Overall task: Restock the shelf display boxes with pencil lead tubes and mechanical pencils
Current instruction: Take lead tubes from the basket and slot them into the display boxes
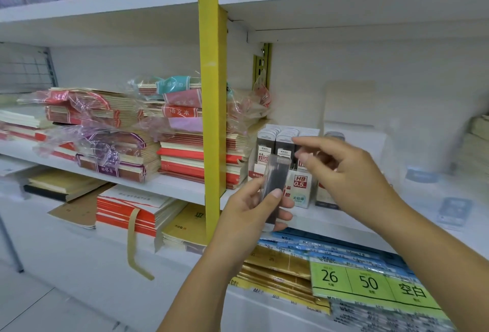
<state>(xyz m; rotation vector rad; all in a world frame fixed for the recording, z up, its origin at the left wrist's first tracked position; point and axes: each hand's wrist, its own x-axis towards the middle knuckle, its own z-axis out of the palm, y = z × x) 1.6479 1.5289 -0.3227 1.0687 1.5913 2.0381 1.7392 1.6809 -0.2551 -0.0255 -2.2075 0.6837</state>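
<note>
You are mid-restock: your left hand point(254, 207) grips 1 lead tube point(275, 183) upright just before the display box point(299, 186), your right hand point(344, 170) hovers at the box's top, its pinch unclear, and next comes slotting that tube in.

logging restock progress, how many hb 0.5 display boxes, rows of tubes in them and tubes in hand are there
white cardboard display box marked HB 0.5: 1
rows of dark lead tubes standing in it: 3, rightmost partly behind the right hand
clear plastic lead tube gripped by the left hand: 1
total: 5
</note>
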